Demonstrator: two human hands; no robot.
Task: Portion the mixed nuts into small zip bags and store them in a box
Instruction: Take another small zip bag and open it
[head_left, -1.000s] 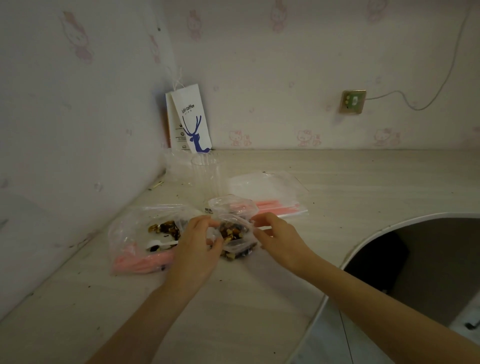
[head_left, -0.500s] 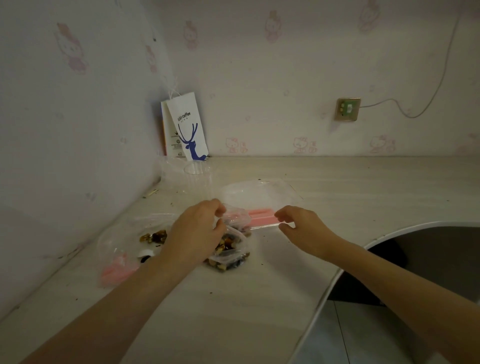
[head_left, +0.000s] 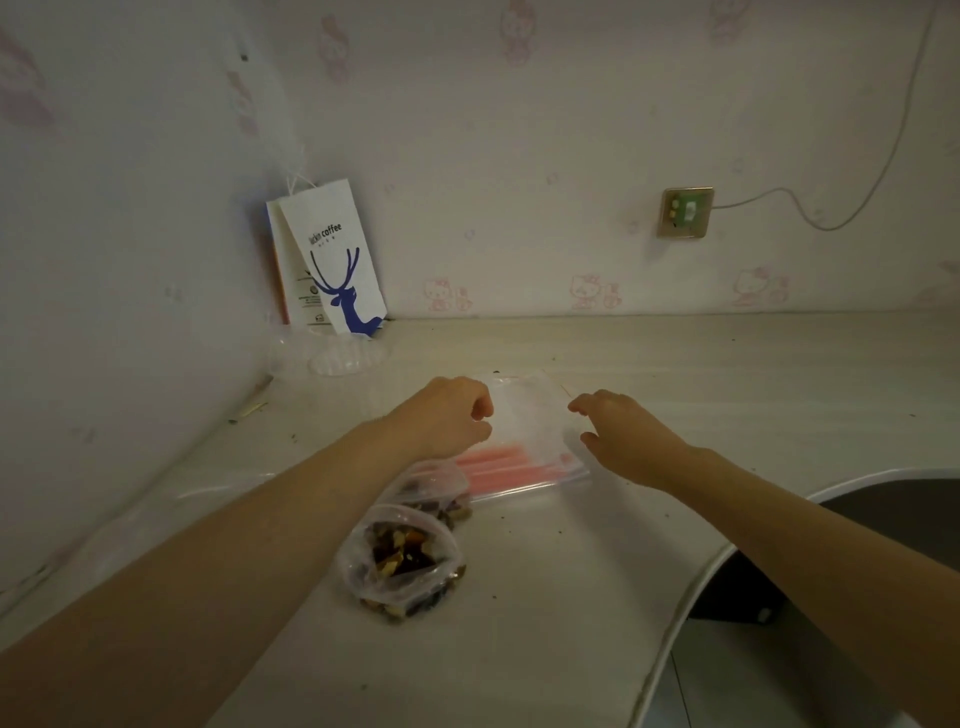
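Presently: left hand (head_left: 449, 415), reaching to the far middle of the desk (head_left: 571, 597), fingers curled in, with thumb and forefinger close together at the left edge of the pack of empty zip bags (head_left: 524, 415); whether they pinch the plastic cannot be told. Right hand (head_left: 631, 441): fingers loosely spread and relaxed, holding nothing, at the pack's right edge, either touching it or just above. Pack: clear, lying flat, pink seal strips along its near side. Likely step: drawing a fresh bag. Hazards, as judged: the thin sheets cling, so several may lift together; the left forearm passes directly over the filled bags, so pulling it back could tip them. Filled bag, nearer (head_left: 400, 564): mixed nuts, mouth appears open, standing near the middle of the desk; a knock would probably spill it. Filled bag, farther (head_left: 436, 493): just beyond the first, at the pack's near left corner, partly under the left wrist; seal not legible. Far left corner: paper coffee bag (head_left: 332, 260) upright against the wall, with crumpled clear plastic (head_left: 345, 356) in front of it; whether that is the storage box cannot be told. Wall socket (head_left: 685, 212): far right.
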